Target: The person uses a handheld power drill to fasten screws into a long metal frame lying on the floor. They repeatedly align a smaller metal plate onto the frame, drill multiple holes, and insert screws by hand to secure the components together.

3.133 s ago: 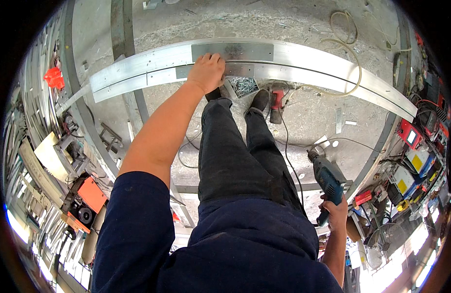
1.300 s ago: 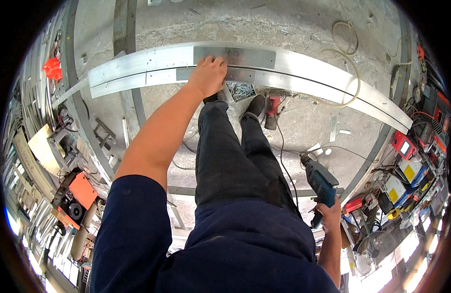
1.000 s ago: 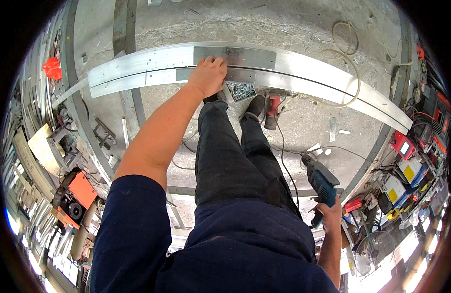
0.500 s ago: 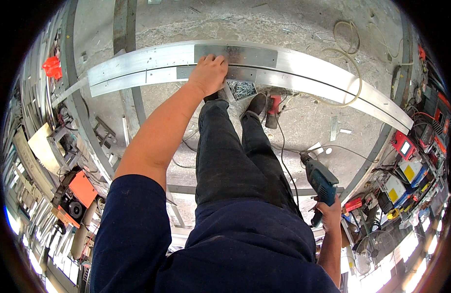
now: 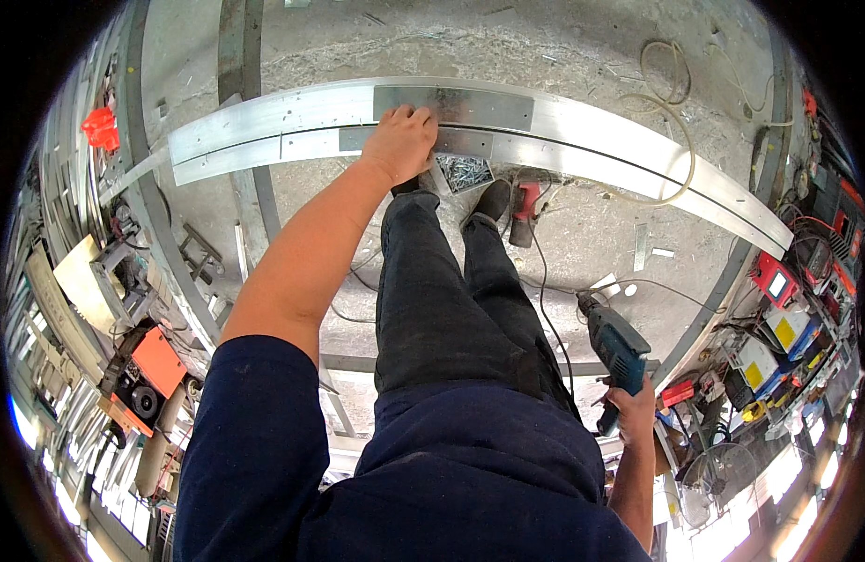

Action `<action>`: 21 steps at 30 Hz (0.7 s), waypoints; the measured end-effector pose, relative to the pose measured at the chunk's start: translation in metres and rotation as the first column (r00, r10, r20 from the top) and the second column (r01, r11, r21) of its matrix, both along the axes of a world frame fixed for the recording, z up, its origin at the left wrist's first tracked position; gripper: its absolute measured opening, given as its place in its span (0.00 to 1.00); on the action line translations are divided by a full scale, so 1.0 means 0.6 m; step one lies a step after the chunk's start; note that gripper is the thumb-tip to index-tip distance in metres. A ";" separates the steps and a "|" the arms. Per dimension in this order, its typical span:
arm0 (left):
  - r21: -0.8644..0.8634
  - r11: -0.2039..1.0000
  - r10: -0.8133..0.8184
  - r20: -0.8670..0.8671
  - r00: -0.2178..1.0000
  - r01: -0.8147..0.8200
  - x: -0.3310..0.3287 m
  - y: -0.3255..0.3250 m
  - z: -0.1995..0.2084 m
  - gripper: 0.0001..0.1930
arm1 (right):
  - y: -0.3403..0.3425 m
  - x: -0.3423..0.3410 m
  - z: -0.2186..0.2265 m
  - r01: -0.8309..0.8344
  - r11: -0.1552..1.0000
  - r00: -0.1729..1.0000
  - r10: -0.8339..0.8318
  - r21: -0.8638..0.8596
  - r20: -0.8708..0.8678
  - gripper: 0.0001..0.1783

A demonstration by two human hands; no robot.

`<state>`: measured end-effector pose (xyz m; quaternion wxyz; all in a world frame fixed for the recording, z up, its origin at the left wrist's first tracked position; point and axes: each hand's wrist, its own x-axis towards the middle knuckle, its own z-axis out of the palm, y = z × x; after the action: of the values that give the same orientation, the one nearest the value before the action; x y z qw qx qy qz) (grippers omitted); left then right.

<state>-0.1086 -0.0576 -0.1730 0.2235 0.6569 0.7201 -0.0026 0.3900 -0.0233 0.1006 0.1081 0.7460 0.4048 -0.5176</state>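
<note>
My left hand (image 5: 401, 142) is closed over two long aluminium profiles (image 5: 264, 140) lying side by side across the far part of the view. It covers parts of two flat grey metal plates: the far plate (image 5: 484, 109) and the near plate (image 5: 465, 142). My fingertips are hidden, so what they grip does not show. Low on the right, my right hand (image 5: 635, 412) is wrapped around the handle of a blue-green power drill (image 5: 617, 347). The drill hangs beside my leg with its chuck pointing away, well apart from the profiles.
A tray of screws (image 5: 465, 172) sits by my feet, just nearer than the profiles. Beside it is a red corded power tool (image 5: 523, 211). Cables trail over the concrete floor, and a pale hose (image 5: 680, 178) crosses the profiles. Equipment crowds the right side; an orange machine (image 5: 156, 361) stands left.
</note>
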 end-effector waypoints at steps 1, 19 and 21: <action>-0.008 1.000 -0.001 0.002 1.000 0.001 -0.001 0.001 0.000 0.21 | 0.000 0.001 -0.001 0.004 1.000 1.000 -0.004 0.003 -0.008 0.28; 0.010 1.000 -0.016 0.018 1.000 0.016 -0.004 0.000 0.001 0.20 | 0.004 -0.008 -0.004 -0.066 0.998 0.997 0.066 -0.012 0.033 0.26; 0.000 1.000 -0.015 0.013 1.000 0.015 -0.005 0.002 0.001 0.20 | 0.008 -0.017 -0.001 -0.107 0.994 0.993 0.107 -0.002 0.041 0.26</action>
<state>-0.1114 -0.0564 -0.1722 0.2284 0.6621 0.7138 0.0001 0.3801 -0.0187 0.0998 0.1437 0.7337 0.4419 -0.4957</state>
